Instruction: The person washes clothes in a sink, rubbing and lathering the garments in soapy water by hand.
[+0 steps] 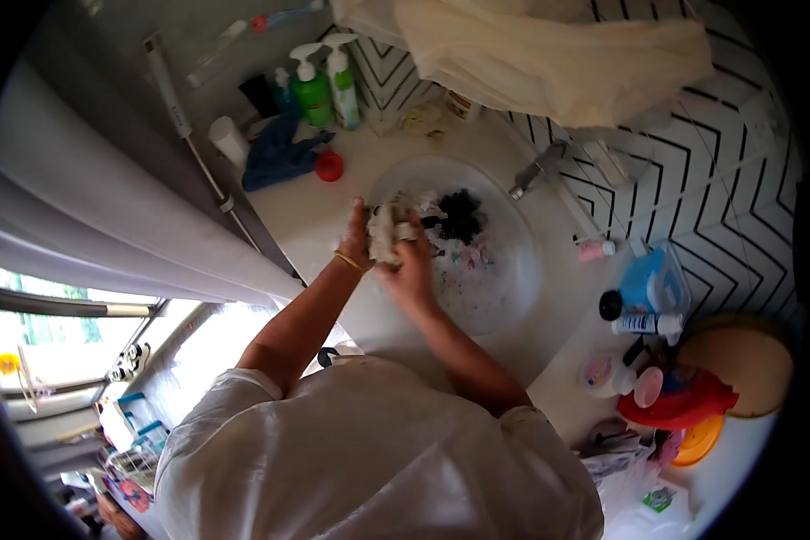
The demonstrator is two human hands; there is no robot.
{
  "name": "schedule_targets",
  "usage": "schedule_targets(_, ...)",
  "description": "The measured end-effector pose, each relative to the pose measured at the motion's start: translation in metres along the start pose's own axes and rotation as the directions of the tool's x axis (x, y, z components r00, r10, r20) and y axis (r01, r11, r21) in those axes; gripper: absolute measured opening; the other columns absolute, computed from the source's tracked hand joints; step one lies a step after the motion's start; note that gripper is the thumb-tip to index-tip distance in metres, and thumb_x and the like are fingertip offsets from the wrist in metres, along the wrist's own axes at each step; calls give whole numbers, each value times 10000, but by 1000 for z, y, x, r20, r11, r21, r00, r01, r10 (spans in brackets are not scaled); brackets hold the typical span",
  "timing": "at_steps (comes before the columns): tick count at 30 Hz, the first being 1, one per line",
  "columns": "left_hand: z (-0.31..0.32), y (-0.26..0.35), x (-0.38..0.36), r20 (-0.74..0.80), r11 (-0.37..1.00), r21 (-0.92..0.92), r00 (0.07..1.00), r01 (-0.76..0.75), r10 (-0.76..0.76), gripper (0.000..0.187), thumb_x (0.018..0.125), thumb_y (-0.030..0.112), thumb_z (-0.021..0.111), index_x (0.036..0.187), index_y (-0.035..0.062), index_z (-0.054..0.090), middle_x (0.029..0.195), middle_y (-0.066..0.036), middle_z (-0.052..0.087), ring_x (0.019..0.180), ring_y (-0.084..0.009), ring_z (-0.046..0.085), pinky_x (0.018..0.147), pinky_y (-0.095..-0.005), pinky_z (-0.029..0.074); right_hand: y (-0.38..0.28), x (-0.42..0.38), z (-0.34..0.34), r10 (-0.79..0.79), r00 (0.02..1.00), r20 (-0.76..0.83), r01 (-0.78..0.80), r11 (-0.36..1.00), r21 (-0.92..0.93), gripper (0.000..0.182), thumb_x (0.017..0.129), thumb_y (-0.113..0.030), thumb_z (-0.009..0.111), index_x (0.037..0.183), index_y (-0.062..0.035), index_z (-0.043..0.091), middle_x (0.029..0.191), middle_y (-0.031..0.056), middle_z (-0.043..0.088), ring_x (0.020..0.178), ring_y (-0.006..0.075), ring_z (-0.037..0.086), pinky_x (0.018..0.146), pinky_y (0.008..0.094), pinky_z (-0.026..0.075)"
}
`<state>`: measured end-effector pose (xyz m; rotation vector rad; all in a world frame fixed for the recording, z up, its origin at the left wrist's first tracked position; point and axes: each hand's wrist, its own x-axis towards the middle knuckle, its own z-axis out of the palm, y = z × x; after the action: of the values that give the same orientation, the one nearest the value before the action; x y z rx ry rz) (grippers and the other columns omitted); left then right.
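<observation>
Pale surface (308, 236) surrounds a basin (511, 283). Left hand (355, 241) and right hand (411, 275): fingers grasping a bunched light cloth (388, 234) at the basin edge. Progress: one piece in handling; dark bundle (461, 218) in basin, untouched; overall completion cannot be determined.

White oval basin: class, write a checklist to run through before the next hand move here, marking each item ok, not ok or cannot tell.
1. Pale crumpled cloth held between left hand and right hand: ok.
2. Black crumpled cloth inside the white oval basin: ok.
3. Silver metal faucet pointing toward the basin: ok.
4. Water flow from the faucet: cannot tell.
5. Thin yellow bracelet off the left wrist: not ok.
6. Round red plastic object outside the basin: ok.
</observation>
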<state>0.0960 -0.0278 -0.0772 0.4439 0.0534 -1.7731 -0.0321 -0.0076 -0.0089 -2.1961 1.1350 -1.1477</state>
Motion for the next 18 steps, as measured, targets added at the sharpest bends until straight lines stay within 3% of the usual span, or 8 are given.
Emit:
schedule_targets(1, -21, -11, 17, 43, 999, -44, 999, 6, -4, 525, 814, 472, 527, 1127, 51, 505, 1087, -111, 564, 973, -256, 543, 853, -375, 435, -8, 0, -1, -117, 993, -24, 114, 987, -114, 256, 665, -90, 577, 887, 35, 555, 1180, 206, 436, 909, 305, 542, 741, 407, 443)
schedule_targets(2, -46, -19, 30, 131, 824, 527, 978, -209, 164, 451, 836, 398, 505, 1124, 50, 502, 1066, -110, 562, 950, -250, 536, 843, -362, 430, 8, 1, 4, 131, 990, -52, -132, 991, -15, 264, 665, -112, 587, 879, 34, 540, 1137, 222, 463, 920, 324, 538, 751, 412, 439)
schedule_targets(3, -72, -28, 43, 214, 318, 893, 921, -320, 326, 379, 859, 324, 483, 1120, 50, 500, 1045, -109, 561, 927, -244, 529, 833, -349, 425, 37, 3, 13, 371, 927, -51, -366, 926, 90, 276, 665, -134, 597, 871, 34, 524, 1093, 237, 490, 931, 343, 534, 762, 417, 436)
schedule_targets(4, -21, -35, 11, 268, 199, 925, 926, -324, 265, 342, 872, 285, 447, 1132, 66, 490, 1065, -125, 546, 973, -244, 509, 851, -367, 420, 63, 7, 18, 587, 810, -22, -572, 797, 194, 291, 664, -156, 607, 864, 33, 509, 1050, 253, 517, 943, 362, 530, 772, 422, 433)
schedule_targets(6, 7, -45, 10, 231, 197, 934, 923, -299, 307, 337, 846, 237, 478, 1134, 64, 486, 1071, -150, 540, 982, -246, 520, 837, -371, 432, 101, 19, 6, 807, 573, 141, -763, 462, 453, 301, 702, -153, 598, 916, 25, 484, 938, 242, 558, 834, 359, 567, 723, 410, 443)
schedule_targets(12, 25, -18, 32, -468, 931, 350, 880, 104, 77, 428, 792, 328, 583, 1059, -1, 522, 1019, -150, 573, 870, -275, 589, 746, -388, 496, 39, -4, -24, 428, 896, -122, -373, 872, 317, 398, 732, -150, 579, 1082, -9, 452, 1007, 178, 541, 933, 310, 540, 755, 389, 432)
schedule_targets(16, -4, -41, 41, -234, 851, 525, 965, 21, 120, 356, 826, 308, 552, 1042, 25, 544, 981, -122, 593, 865, -241, 593, 767, -343, 493, 46, -15, -11, 145, 985, -94, -126, 976, 177, 357, 728, -162, 574, 1049, -25, 495, 1038, 177, 535, 927, 352, 544, 768, 398, 436)
schedule_targets(18, 44, -43, 15, -201, 748, 661, 973, 50, 113, 339, 810, 269, 579, 1052, 35, 539, 990, -100, 584, 877, -218, 585, 767, -326, 491, 77, 0, -21, 603, 797, 38, -597, 796, -99, 343, 733, -174, 573, 1038, -27, 513, 993, 167, 556, 905, 337, 562, 726, 428, 447)
